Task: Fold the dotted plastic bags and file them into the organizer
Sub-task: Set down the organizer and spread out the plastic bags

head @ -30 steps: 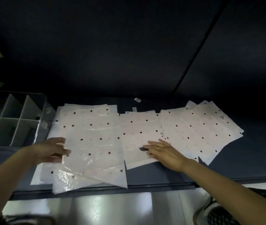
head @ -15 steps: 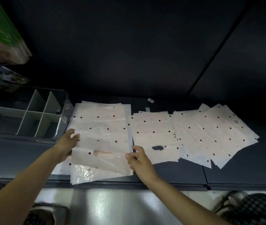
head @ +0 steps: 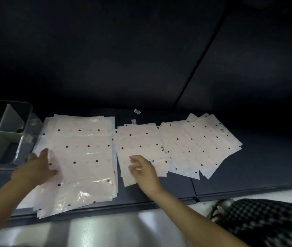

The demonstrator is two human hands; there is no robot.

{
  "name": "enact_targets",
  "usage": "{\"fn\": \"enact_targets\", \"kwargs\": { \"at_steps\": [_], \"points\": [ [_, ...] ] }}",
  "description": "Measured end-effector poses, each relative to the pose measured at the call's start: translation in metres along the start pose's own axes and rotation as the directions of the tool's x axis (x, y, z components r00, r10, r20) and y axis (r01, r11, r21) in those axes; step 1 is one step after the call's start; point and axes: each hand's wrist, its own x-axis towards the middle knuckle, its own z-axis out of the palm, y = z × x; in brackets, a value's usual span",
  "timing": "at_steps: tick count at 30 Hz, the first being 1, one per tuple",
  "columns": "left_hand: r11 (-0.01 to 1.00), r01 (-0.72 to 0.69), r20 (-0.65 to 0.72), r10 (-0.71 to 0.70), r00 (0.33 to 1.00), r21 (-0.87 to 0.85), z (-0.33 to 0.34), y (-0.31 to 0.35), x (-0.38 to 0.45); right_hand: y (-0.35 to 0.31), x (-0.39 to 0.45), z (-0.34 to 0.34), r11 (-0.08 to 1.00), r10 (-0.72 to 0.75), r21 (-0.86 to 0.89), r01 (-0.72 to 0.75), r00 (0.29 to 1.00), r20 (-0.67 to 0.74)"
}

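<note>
Three piles of white plastic bags with dark red dots lie on a dark shelf. The left pile (head: pixel 81 157) is the largest; my left hand (head: pixel 36 168) rests flat on its left side, fingers spread. The middle pile (head: pixel 138 143) is smaller, and my right hand (head: pixel 141 168) hovers over its near part with fingers loosely curled, holding nothing. The right pile (head: pixel 200 145) is fanned out and untouched. A clear organizer (head: pixel 4 136) with grey dividers stands at the far left, beside the left pile.
The dark shelf (head: pixel 248 166) runs left to right with a dark back wall behind it. Two small white labels (head: pixel 137 111) lie behind the middle pile. A checkered cloth (head: pixel 266 221) is at the lower right, below the shelf edge.
My right hand let go of the left pile's top bag and moved right over the middle pile. That bag now lies flat, with my left hand flat on it.
</note>
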Motion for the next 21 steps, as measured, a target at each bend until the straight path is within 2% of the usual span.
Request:
{"fn": "enact_targets", "kwargs": {
  "at_steps": [2,4,6,7,9,12,14,19,21],
  "points": [
    [0.972,-0.123,-0.127,0.151,0.98,0.201,0.008,0.014,-0.006,0.022,0.008,-0.048,0.989,-0.013,-0.146,-0.014,0.983,-0.181],
    [0.925,-0.341,-0.203,0.371,0.906,0.168,0.021,0.028,-0.016,0.047,0.014,-0.099,0.945,-0.014,-0.313,-0.1,0.94,-0.342],
    [0.863,-0.479,-0.109,0.498,0.86,0.163,0.038,0.04,-0.026,0.072,0.018,-0.144,0.878,0.037,-0.413,-0.241,0.895,-0.444],
    [0.824,-0.515,-0.04,0.538,0.842,0.235,0.05,0.043,-0.025,0.083,0.019,-0.161,0.838,0.076,-0.454,-0.304,0.888,-0.454],
    [0.792,-0.507,0.045,0.525,0.85,0.34,0.07,0.045,-0.024,0.1,0.017,-0.182,0.757,0.149,-0.539,-0.369,0.901,-0.407],
    [0.826,-0.46,0.011,0.483,0.875,0.325,0.085,0.047,-0.026,0.116,0.017,-0.188,0.725,0.117,-0.594,-0.35,0.912,-0.394],
    [0.838,-0.447,0.042,0.458,0.888,0.312,0.083,0.048,-0.023,0.118,0.019,-0.188,0.746,0.081,-0.56,-0.359,0.885,-0.459],
    [0.847,-0.435,0.055,0.44,0.896,0.305,0.072,0.053,-0.021,0.102,0.021,-0.186,0.853,0.1,-0.376,-0.361,0.821,-0.561],
    [0.843,-0.482,-0.053,0.507,0.86,0.24,0.067,0.068,-0.033,0.084,0.022,-0.176,0.91,0.05,-0.315,-0.269,0.826,-0.561]
  ]
}}
